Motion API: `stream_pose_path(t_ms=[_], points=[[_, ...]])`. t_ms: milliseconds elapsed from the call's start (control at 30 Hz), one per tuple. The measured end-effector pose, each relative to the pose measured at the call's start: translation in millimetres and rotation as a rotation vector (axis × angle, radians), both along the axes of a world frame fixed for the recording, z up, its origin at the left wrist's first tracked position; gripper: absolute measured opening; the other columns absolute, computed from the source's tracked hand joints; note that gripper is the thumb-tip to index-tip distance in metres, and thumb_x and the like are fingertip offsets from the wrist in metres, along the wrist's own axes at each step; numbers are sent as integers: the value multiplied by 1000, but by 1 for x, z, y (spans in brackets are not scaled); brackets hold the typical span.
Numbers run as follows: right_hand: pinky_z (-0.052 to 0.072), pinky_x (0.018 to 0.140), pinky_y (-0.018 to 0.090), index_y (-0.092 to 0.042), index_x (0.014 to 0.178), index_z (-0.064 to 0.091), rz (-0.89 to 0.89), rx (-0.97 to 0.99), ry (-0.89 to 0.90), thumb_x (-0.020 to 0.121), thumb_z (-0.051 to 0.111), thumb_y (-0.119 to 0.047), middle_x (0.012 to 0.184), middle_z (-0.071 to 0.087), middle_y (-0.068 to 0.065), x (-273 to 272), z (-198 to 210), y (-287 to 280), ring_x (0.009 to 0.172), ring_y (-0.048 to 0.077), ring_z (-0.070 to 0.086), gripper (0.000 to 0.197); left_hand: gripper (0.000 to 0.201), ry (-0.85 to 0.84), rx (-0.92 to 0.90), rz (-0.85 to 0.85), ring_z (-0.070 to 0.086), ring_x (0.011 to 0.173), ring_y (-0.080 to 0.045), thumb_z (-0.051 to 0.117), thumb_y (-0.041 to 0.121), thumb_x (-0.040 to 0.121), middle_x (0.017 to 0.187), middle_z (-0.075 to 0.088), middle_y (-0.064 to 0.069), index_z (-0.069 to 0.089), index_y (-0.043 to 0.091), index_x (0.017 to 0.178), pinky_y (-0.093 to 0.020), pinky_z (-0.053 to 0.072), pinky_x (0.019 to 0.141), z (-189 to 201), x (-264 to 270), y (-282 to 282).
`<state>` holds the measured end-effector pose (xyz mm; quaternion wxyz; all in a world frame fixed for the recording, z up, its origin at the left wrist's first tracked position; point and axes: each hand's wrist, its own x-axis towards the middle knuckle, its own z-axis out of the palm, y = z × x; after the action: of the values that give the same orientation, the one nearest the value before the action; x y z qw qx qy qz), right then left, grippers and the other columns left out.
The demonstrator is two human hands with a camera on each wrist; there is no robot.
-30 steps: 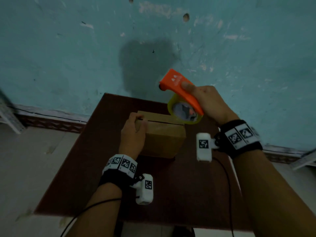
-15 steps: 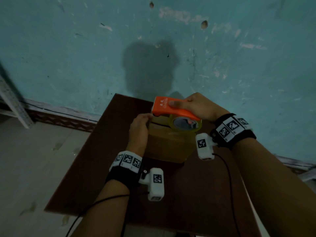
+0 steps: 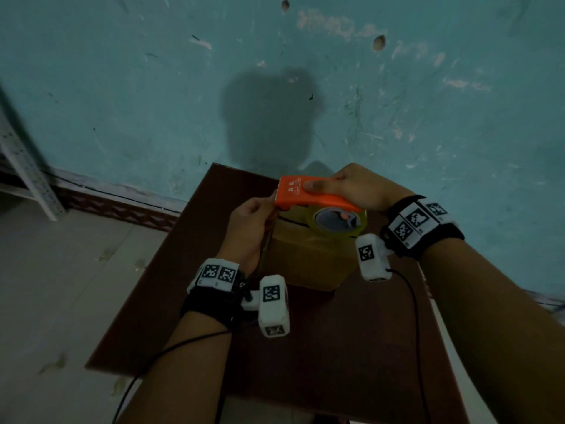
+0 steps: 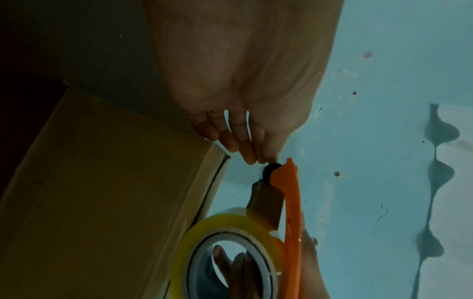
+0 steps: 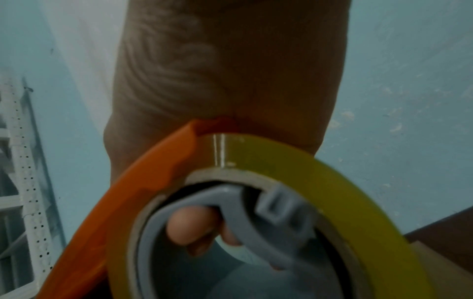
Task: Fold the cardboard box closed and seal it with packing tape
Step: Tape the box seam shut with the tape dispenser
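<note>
A brown cardboard box (image 3: 308, 258) with its flaps folded down stands on the dark table (image 3: 336, 347). My right hand (image 3: 351, 186) grips an orange tape dispenser (image 3: 305, 194) just above the box top, thumb on its side. The yellowish tape roll (image 3: 336, 221) hangs under it. In the right wrist view my fingers (image 5: 192, 228) pass through the roll's grey core beside the roll (image 5: 332, 182). My left hand (image 3: 250, 221) is at the dispenser's front end. In the left wrist view its fingertips (image 4: 245, 153) pinch together at the black roller (image 4: 272, 170), apparently on the tape end, next to the box (image 4: 115, 182).
The table stands against a teal wall (image 3: 153, 102). A white perforated metal rack (image 3: 24, 166) stands at the far left on the tiled floor (image 3: 61, 286). Cables run from both wrist cameras over the table's near part.
My right hand brought the dispenser down from a raised tilt to lie level over the box top. My left hand left the box's left side and rose to the dispenser's front.
</note>
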<state>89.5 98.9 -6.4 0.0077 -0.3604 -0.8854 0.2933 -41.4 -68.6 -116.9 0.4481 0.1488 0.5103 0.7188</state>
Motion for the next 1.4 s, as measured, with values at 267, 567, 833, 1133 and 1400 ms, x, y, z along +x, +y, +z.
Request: stream_pose_path(t_ms=[267,567,833,1133,1400], points=[[48,64,29,-14,65,69,35,18,-59,87,71,-71,54,66,-1,-5,5,-5,43,10,57,61,26,109,-138,103,74,104,-28,60,36,105,109,76,-11,67,12,112,-49,61,94,6,0,9],[50,70,36,-5,75,78,62,-24,-43,86,72,-71,63,72,11,-6,7,-11,51,19,61,68,11,3,-122,216,67,101,-18,49,21,110,112,64,-8,57,13,111,-43,63,90,7,-12,12],[46,59,24,-15,65,68,19,13,-72,90,70,-68,47,64,-5,-15,10,-18,39,6,54,58,23,70,-235,430,69,95,-18,50,22,108,119,66,-14,59,8,123,-41,66,83,-6,-36,11],[48,69,33,-10,69,70,-41,-2,-33,85,74,-68,58,66,4,-10,4,-12,46,13,56,61,17,6,-310,77,62,95,-18,56,25,107,108,67,-11,68,13,109,-41,56,96,-35,-28,10],[47,62,24,-14,68,74,-36,41,-55,83,76,-69,58,69,0,-19,5,-15,41,6,59,57,31,-25,-335,-14,72,102,-32,62,45,100,112,73,-14,65,16,111,-55,60,93,-49,8,24]])
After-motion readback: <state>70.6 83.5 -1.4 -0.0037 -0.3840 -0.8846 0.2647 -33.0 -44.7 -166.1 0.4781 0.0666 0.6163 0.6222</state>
